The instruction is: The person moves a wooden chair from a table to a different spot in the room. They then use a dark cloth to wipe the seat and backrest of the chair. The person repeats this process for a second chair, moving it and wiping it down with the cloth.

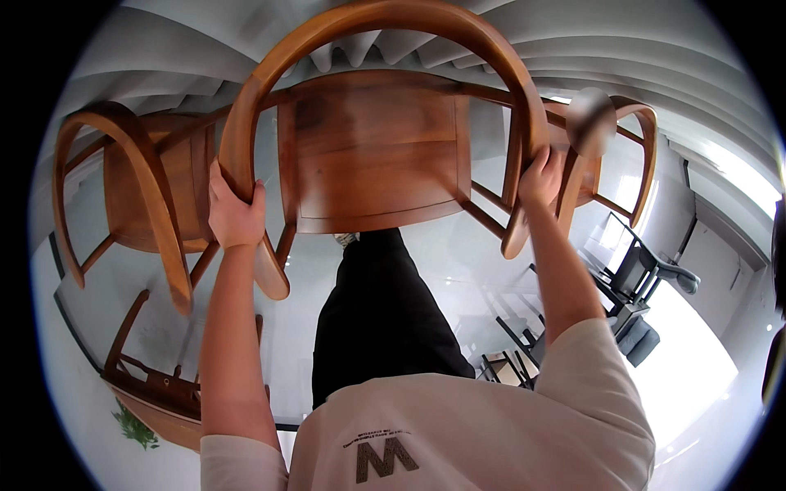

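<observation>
A wooden armchair with a curved horseshoe back rail (393, 13) stands before me, its broad wooden seat (374, 153) facing up. My left hand (236, 212) is wrapped around the left arm of this rail, thumb on the inner side. On the opposite arm, my right hand (541, 178) grips near the lower end, its fingers partly hidden behind the wood. A similar wooden armchair (159, 202) stands beside it on the left, and another one (645, 123) on the right. A round blurred patch covers part of the right chair.
Pale pleated curtains (614, 55) hang behind the chairs. At the lower left are an overturned-looking piece of wooden furniture (156, 411) and a green plant (135, 425). Dark chairs (632, 276) stand at the right on the glossy pale floor (442, 294). My black-trousered leg reaches towards the middle seat.
</observation>
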Tool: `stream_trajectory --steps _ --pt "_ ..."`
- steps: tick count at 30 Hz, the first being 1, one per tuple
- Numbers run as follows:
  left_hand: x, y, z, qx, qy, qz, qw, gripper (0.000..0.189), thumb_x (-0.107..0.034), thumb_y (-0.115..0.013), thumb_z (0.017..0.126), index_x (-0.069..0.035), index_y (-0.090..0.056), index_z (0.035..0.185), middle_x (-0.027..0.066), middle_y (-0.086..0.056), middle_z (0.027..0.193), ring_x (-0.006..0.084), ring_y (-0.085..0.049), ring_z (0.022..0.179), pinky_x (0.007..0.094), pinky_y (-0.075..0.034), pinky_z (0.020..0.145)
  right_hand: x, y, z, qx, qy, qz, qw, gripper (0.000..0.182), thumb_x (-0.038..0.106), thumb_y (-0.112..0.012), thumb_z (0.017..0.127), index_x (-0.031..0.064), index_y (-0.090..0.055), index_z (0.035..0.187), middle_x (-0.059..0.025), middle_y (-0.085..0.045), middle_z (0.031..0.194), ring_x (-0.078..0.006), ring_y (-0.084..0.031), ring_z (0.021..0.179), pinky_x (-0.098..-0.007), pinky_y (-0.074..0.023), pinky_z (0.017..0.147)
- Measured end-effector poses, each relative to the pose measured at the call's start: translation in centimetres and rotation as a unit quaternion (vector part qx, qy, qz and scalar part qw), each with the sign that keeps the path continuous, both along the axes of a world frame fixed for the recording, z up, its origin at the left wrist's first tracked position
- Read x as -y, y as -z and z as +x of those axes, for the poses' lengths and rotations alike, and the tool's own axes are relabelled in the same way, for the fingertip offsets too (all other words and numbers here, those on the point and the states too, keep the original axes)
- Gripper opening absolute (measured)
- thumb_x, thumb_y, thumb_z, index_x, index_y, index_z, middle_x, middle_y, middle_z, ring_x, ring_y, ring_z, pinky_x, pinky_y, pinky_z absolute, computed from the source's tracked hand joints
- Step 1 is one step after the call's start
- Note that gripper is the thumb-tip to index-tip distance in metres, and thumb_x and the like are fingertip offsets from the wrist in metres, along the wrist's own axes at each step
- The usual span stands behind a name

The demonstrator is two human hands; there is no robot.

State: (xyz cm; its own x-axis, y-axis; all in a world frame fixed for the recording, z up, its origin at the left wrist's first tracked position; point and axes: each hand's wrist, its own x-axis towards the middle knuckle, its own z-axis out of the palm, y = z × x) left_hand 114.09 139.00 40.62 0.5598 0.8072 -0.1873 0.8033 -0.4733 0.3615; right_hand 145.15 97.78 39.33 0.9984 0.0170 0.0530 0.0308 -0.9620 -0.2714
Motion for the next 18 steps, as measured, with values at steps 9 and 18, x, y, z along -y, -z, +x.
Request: stream_trajectory --steps 9,18 --pt "0.1 0.1 -0.2 0.014 -0.015 -0.005 1.000 0.081 -0.034 -0.073 0.087 -0.009 -0.030 0.152 0.0250 -0.052 0.141 0.0441 -0.055 0.123 0.0482 -0.046 0.103 -5.6 -0.8 8.5 0.029 -0.087 -0.008 0.996 0.048 0.046 -0.036 0.103 0.0078 -0.064 0.099 -0.0201 -0.069 0.096 -0.0444 -0.064 0.094 -0.0533 -0.0489 0.080" --pt "0.0 0.5 -0.1 -0.001 0.002 0.008 1.000 0.083 -0.035 -0.072 0.086 -0.007 -0.029 0.152 0.0248 -0.052 0.141 0.0443 -0.055 0.123 0.0475 -0.044 0.104 -4.9 -0.8 8.6 -0.006 -0.008 0.098 0.995 0.053 0.050 -0.037 0.102 0.0064 -0.067 0.106 -0.0229 -0.069 0.102 -0.0453 -0.062 0.101 -0.0496 -0.0480 0.086"
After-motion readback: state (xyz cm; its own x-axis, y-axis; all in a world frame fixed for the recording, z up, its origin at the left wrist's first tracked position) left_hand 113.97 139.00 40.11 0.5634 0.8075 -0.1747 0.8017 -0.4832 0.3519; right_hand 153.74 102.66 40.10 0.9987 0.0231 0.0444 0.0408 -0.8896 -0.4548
